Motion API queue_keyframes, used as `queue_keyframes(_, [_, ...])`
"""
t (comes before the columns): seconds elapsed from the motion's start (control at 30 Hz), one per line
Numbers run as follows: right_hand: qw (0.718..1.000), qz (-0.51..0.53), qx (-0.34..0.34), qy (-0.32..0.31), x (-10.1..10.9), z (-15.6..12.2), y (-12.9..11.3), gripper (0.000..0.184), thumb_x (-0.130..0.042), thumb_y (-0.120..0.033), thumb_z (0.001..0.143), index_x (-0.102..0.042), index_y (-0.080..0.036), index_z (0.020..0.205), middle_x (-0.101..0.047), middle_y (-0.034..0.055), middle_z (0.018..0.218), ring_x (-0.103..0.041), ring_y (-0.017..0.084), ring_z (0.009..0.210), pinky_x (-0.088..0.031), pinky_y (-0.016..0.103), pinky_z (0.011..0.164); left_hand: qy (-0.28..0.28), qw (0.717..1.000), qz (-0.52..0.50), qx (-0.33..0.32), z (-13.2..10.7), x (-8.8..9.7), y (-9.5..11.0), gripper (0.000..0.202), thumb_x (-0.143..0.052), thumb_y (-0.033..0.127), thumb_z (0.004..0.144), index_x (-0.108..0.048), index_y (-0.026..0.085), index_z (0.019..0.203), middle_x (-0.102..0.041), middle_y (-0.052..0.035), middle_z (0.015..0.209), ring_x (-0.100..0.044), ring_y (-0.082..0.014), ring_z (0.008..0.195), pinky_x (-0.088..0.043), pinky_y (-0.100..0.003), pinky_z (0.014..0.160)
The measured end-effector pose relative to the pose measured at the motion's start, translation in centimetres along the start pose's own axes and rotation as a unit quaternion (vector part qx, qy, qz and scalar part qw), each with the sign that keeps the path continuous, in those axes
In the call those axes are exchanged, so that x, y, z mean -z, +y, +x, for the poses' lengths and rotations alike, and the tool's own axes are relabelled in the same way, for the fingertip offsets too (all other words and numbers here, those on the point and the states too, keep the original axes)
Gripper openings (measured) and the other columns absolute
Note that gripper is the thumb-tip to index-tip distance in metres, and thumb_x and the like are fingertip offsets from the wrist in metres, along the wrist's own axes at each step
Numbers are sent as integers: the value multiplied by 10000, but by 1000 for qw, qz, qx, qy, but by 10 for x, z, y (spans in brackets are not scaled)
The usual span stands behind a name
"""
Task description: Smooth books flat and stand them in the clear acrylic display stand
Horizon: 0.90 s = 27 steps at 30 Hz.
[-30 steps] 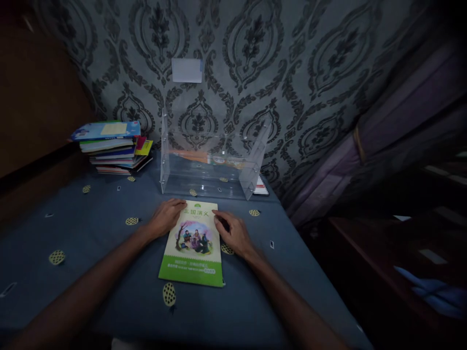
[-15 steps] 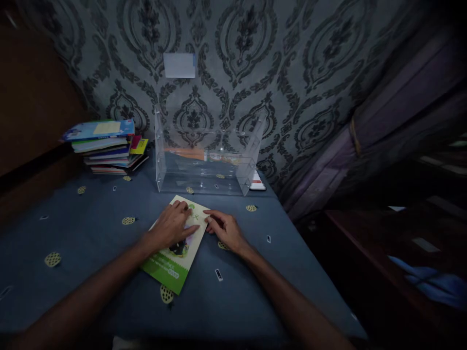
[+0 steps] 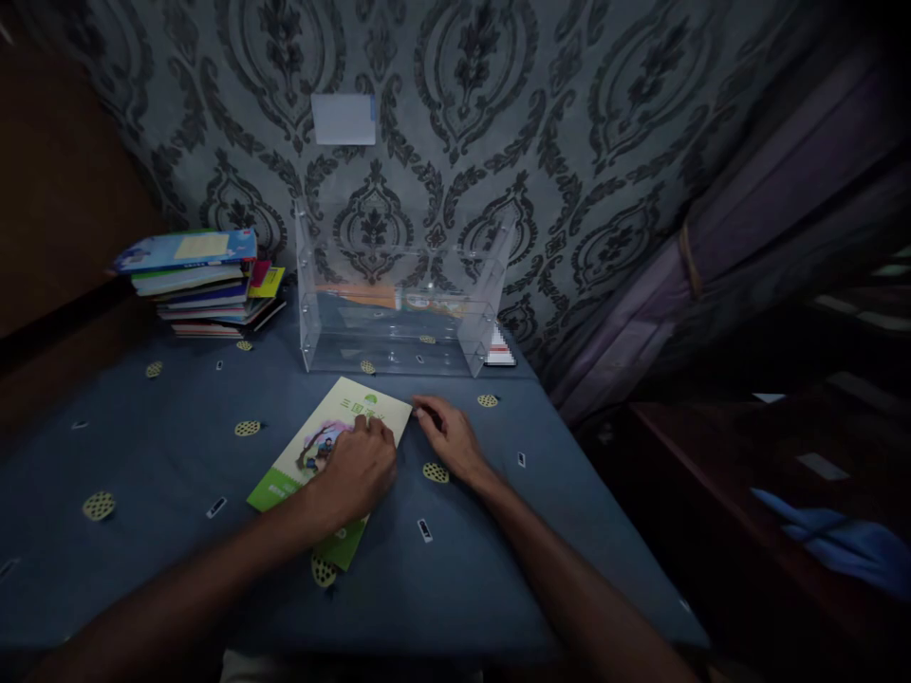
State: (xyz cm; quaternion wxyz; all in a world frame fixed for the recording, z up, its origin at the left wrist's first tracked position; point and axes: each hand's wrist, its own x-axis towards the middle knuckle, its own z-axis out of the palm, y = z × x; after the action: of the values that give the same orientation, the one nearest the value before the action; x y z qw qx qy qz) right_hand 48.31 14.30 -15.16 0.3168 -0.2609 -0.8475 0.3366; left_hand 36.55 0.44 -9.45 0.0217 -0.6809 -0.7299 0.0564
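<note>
A paperback book [image 3: 313,441] with a cream and green cover, a picture and green lettering lies slanted on the blue tablecloth. My left hand [image 3: 364,467] rests over its right side, fingers curled at that edge; the thumb is hidden. Part of the lower cover is behind this hand and wrist. Close to the book's upper right corner is my right hand [image 3: 450,436]. Its fingers are bent, with a small gap between thumb and forefinger, and nothing shows in them. Behind the book stands a clear acrylic rack [image 3: 391,356].
To the left, a stack of books [image 3: 203,285] leans unevenly near the wall. A white-and-red item [image 3: 500,349] sits behind the rack's right end. Patterned wallpaper backs the table, and a tied purple curtain [image 3: 641,313] hangs at the right. A white switch plate [image 3: 343,119] is on the wall.
My left hand has slid right and down from the cover's upper middle to its right edge, and its fingers have curled. More of the title and picture shows. My right hand has shifted slightly.
</note>
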Motion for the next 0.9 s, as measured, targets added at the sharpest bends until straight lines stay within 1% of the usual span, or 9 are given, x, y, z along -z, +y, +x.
queue_keyframes(0.07, [1000, 6, -2, 8, 0, 0, 1, 298, -486, -251, 901, -689, -200, 1114, -732, 81, 1065, -679, 212, 927, -543, 361, 835, -5, 1000, -9, -1, 1, 3, 0, 281, -527, 199, 897, -643, 22, 1083, -640, -226, 1031, -596, -342, 987, -509, -402, 724])
queue_keyframes(0.2, [999, 30, -19, 14, 2, -2, -1, 322, -466, -259, 913, -666, -193, 1157, -725, 97, 1087, -685, 222, 952, -544, 384, 856, -1, 999, -49, -3, 1, 8, -4, 218, -503, 187, 904, -671, 70, 979, -682, -188, 928, -638, -325, 936, -507, -399, 747])
queue_keyframes(0.33, [998, 56, -35, 24, 5, -2, -4, 333, -464, -260, 912, -653, -197, 1179, -721, 96, 1086, -693, 222, 930, -561, 376, 811, 10, 997, -73, 2, 1, 13, -11, 203, -491, 203, 908, -671, 115, 874, -694, -154, 869, -663, -294, 878, -504, -361, 708])
queue_keyframes(0.47, [995, 85, -40, 27, 6, -2, -6, 338, -452, -249, 914, -643, -194, 1187, -718, 94, 1074, -709, 198, 857, -574, 348, 768, 0, 995, -99, 4, 3, 16, -20, 242, -456, 203, 917, -659, 142, 799, -703, -119, 830, -682, -256, 818, -488, -331, 698])
queue_keyframes(0.7, [994, 96, -34, 35, 7, -3, -10, 348, -452, -256, 914, -639, -189, 1199, -718, 94, 1060, -702, 180, 771, -576, 312, 683, 0, 992, -122, -3, 5, 18, -29, 255, -444, 206, 922, -656, 160, 788, -719, -100, 826, -692, -246, 816, -466, -325, 718])
queue_keyframes(0.8, [994, 95, -30, 36, 8, -4, -14, 347, -444, -251, 913, -644, -201, 1193, -716, 86, 1062, -690, 159, 714, -566, 289, 649, -1, 992, -129, 3, 5, 19, -29, 269, -443, 214, 920, -667, 161, 781, -719, -105, 824, -687, -245, 807, -469, -327, 724])
queue_keyframes(0.9, [995, 92, -21, 24, 8, -5, -18, 351, -437, -252, 918, -644, -204, 1198, -709, 85, 1060, -673, 141, 655, -543, 264, 590, 0, 993, -121, 8, 4, 19, -25, 259, -451, 213, 910, -671, 159, 785, -715, -107, 821, -684, -247, 800, -477, -334, 727])
